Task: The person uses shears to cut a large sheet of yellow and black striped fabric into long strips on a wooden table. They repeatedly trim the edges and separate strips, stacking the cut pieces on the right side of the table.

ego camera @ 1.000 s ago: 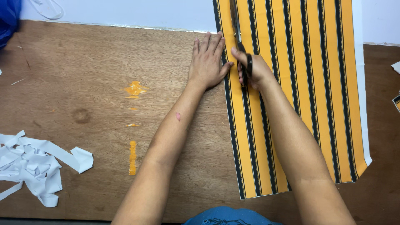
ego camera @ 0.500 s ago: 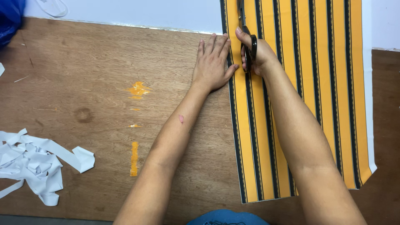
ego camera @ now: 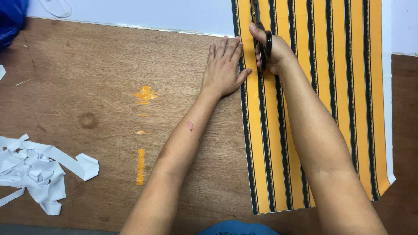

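Observation:
A long sheet of orange paper with black stripes [ego camera: 339, 100] lies on a brown wooden table [ego camera: 109, 87] and runs off the top of the view. My right hand [ego camera: 272, 50] grips black scissors [ego camera: 261, 32] that point away from me along a black stripe near the sheet's left side. My left hand [ego camera: 224, 67] lies flat with fingers spread, pressing on the sheet's left edge and the wood beside it. The scissor blades are partly cut off by the top edge.
A heap of white paper strips [ego camera: 37, 167] lies at the table's left front. Orange paint smears [ego camera: 143, 93] mark the wood. A blue bag [ego camera: 11, 19] sits at the far left corner. A white wall or surface [ego camera: 152, 13] borders the table's far edge.
My right hand has moved the scissors farther away from me along the stripe. My left hand slid forward a little with it, still flat on the sheet's edge.

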